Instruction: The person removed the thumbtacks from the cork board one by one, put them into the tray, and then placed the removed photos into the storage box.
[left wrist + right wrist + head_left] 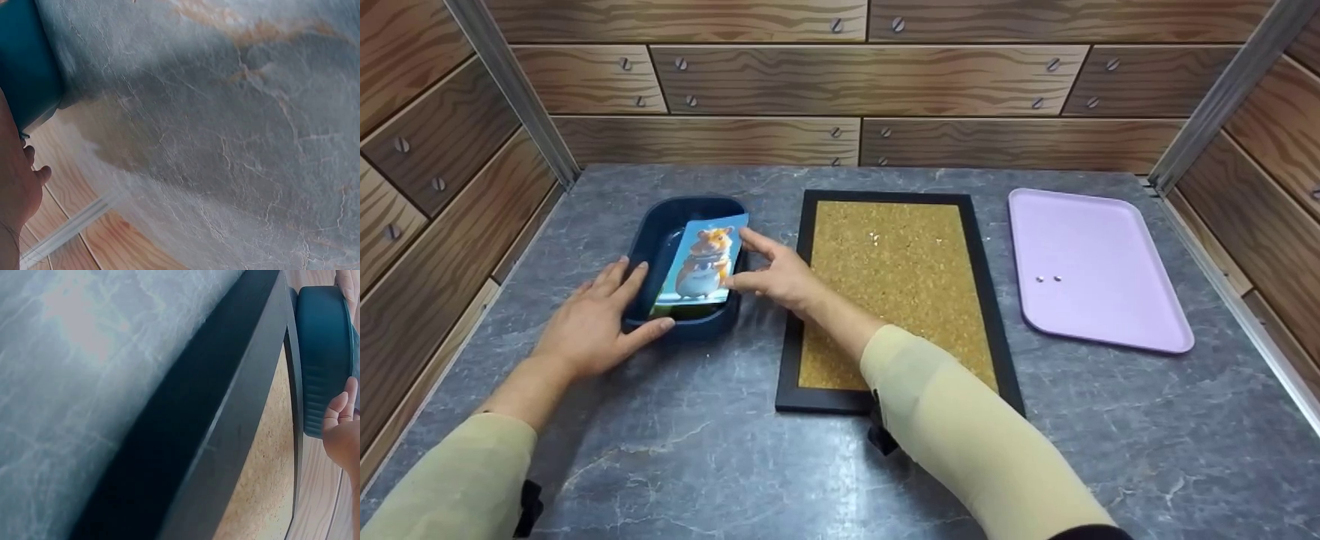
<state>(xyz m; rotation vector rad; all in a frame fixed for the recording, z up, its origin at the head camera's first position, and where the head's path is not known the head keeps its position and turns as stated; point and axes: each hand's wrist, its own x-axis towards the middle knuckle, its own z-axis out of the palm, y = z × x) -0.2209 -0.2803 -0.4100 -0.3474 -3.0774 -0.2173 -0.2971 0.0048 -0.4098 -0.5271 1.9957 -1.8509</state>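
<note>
A dark blue bin [712, 328] stands at the left of the grey table. A picture card [705, 262] with a cartoon hamster on blue lies tilted in its mouth, over something greenish mostly hidden below. My right hand [780, 277] holds the card at its right edge, thumb lower and a finger near the top corner. My left hand [592, 326] rests against the bin's left side with fingers spread, its thumb at the near rim. In the right wrist view, the right hand [341, 439] is by the rim of the bin [323, 354].
A black-framed cork board [900, 300] lies mid-table beneath my right forearm, with small shiny specks near its top. At the right is a lilac tray [1102, 262] with two small silvery beads [1049, 279]. Wood-patterned walls [855, 79] enclose the table.
</note>
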